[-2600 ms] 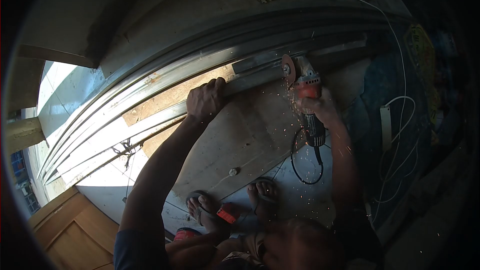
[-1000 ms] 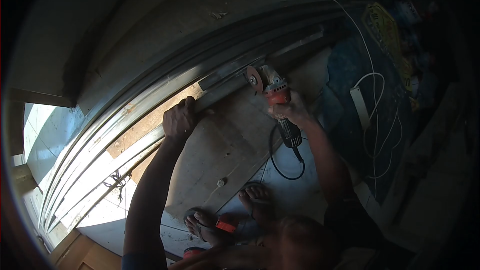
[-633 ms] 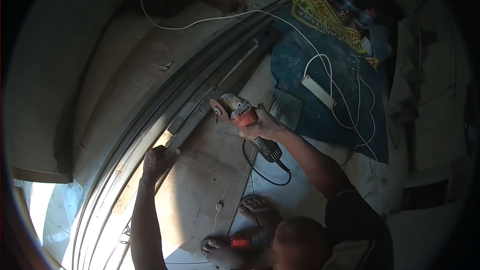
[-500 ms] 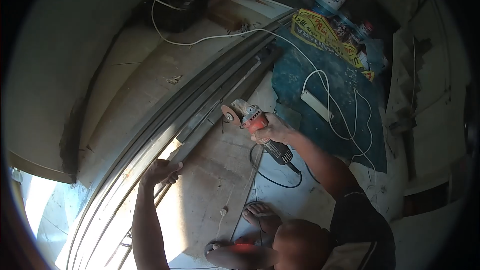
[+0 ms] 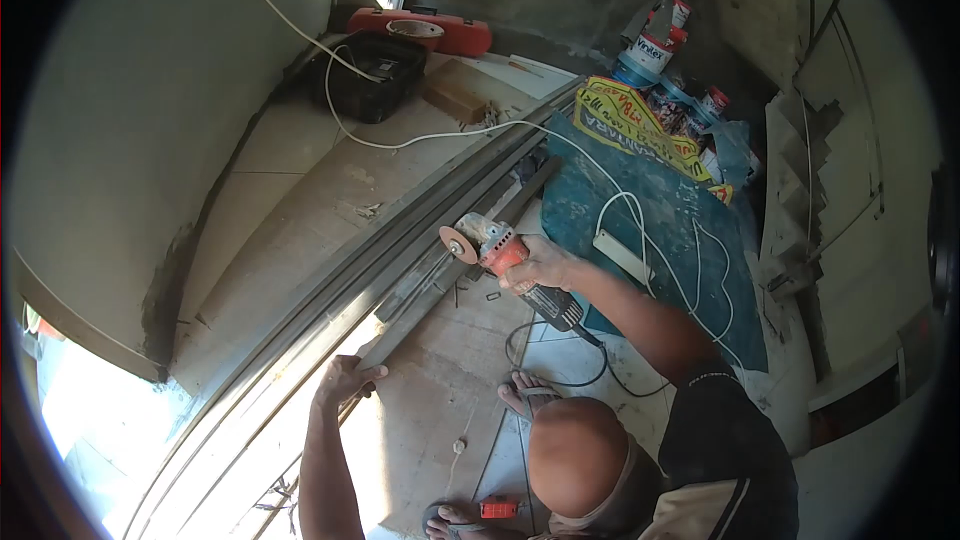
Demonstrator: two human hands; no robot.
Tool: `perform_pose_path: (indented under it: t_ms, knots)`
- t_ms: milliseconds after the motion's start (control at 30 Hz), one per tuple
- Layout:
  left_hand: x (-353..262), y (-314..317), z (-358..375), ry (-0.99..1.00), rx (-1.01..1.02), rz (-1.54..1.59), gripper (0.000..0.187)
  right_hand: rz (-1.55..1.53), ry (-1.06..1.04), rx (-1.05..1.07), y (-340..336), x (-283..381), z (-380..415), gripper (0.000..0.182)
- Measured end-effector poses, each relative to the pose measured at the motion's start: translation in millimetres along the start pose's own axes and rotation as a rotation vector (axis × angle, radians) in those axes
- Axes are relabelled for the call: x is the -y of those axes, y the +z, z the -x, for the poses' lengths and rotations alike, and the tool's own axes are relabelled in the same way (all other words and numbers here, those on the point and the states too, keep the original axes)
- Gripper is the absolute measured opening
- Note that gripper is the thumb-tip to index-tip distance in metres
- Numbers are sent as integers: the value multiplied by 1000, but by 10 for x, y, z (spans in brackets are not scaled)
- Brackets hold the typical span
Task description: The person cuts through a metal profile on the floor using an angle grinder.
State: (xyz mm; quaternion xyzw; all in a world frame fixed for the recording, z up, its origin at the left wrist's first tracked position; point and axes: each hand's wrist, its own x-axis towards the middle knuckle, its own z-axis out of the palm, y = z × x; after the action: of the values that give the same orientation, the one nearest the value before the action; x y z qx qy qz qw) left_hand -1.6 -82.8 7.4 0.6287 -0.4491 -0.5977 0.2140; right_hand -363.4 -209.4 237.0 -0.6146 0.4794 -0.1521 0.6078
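Note:
My right hand is wrapped round the red and black body of an angle grinder. Its thin reddish-brown disc points left, over the long metal bars in this view. Lower left, my left hand is closed round a grey metal bar, thumb along its top. That bar lies at the near side of a bundle of long metal profiles running diagonally across the floor. From the grinder's rear, a black cord loops down to the floor.
A white power strip and white cable lie on a dark green sheet. Paint cans and a yellow printed sack stand behind. At the back left are a black case and a brown block. A red object lies between my feet.
The view has tilted up, so the room sits lower in the picture and more of the back wall shows. Both hands keep their holds on the grinder and the bar.

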Motion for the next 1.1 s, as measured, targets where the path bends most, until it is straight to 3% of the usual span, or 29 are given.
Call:
perform_pose_path:
  t_ms: [267, 433, 500, 567, 667, 800, 1100]
  knots:
    - [-245, 13, 85, -69, 15, -55, 39, -299, -12, 108, 16, -776, -719, 45]
    - [-122, -136, -79, -282, 82, 84, 42, -442, -49, 243, -218, -873, -868, 44]
    - [-192, -128, -148, -406, 115, -89, 39, -443, -57, 324, -444, -1039, -1129, 44]
    - [-237, -75, -122, -372, 104, -144, 24, -440, -76, 362, -597, -1110, -1251, 43]
    - [-157, -70, -130, -375, 72, -118, 27, -354, -144, 347, -664, -1133, -1269, 45]
    - [-94, -96, -168, -404, 85, -154, 26, -435, -237, 344, -608, -1259, -1272, 34]
    - [-355, 84, -13, -294, -76, -403, 29, -498, -163, 401, -577, -1336, -1326, 40]
